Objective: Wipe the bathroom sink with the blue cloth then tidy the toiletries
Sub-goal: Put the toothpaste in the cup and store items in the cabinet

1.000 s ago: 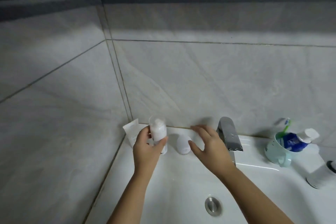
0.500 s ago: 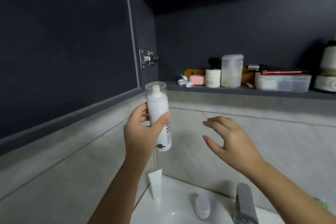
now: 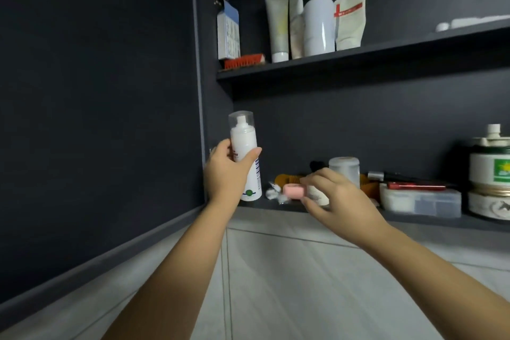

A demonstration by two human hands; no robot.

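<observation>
My left hand grips the spray bottle upright at the left end of the lower shelf. My right hand is at the pink case; I cannot tell whether it grips. I should clear space, then seat the bottle flat.

The view is dim, and the dark cabinet behind the spray bottle swallows most of the light. Below the bottle the pale tiled wall is softly and evenly lit, perhaps from behind the camera. Just right of the bottle, the right hand is smeared by motion blur. Far right of the bottle the jars go soft, and straight edges bend.
</observation>
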